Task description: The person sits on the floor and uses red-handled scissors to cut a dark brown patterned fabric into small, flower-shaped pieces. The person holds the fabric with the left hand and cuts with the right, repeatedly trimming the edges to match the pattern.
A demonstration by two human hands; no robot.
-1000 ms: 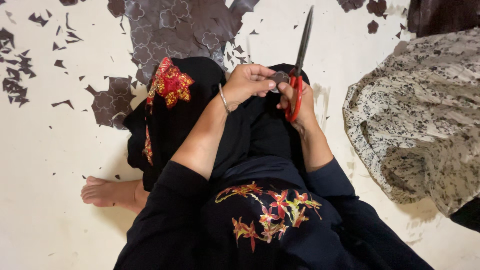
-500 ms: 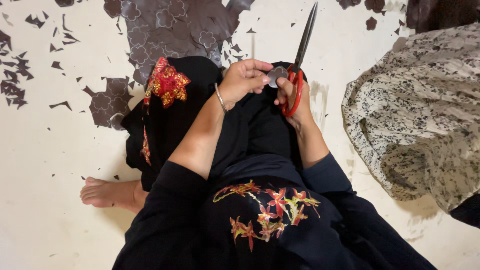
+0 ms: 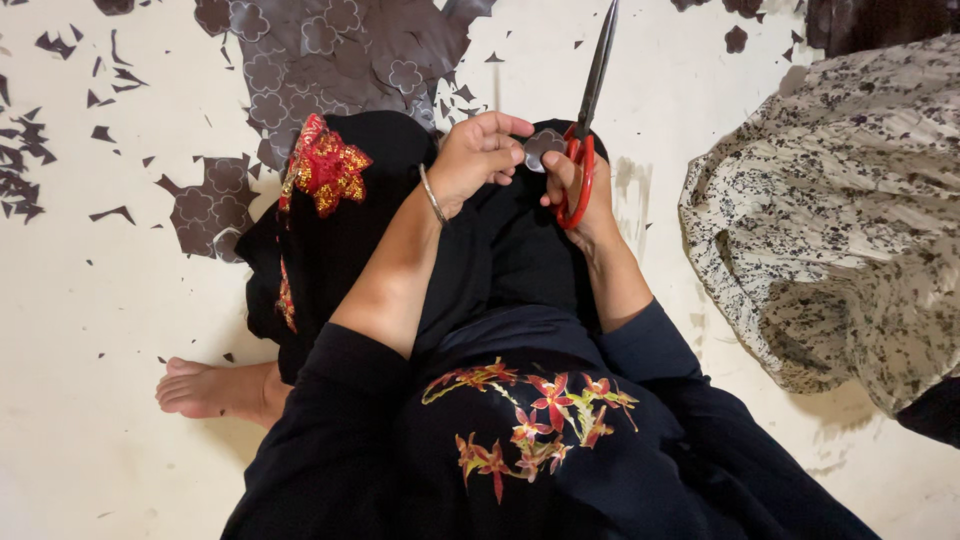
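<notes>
Right here at the lap, dark clothing with red-and-orange flower embroidery [image 3: 530, 420], and a bare foot [image 3: 215, 388] tucked out to the side on the pale floor [image 3: 90, 300]. Up along the forearms now: the left hand [image 3: 478, 158], thin bangle [image 3: 432, 195] at the wrist, has its fingers pinched on a small dark cut-out piece [image 3: 543, 146], a rounded, scalloped scrap of greyish-brown material held just above the knees. The right hand [image 3: 578, 185] sits touching it from the other side, fingers threaded through and gripping the red loops of a pair of scissors [image 3: 590, 110]; the long dark blades point up and away, and I cannot tell how far apart they stand. Beside the left wrist, a bright red sequinned patch [image 3: 325, 165] on the black cloth. To the right, a heap of white fabric with black speckles [image 3: 850, 210] crowds in close, leaving only a narrow strip of bare floor next to the scissors. Further out, a big dark sheet stamped with flower outlines [image 3: 340, 50] lies beyond the hands, and small dark offcuts [image 3: 30, 170] are scattered over the open floor on the left.
</notes>
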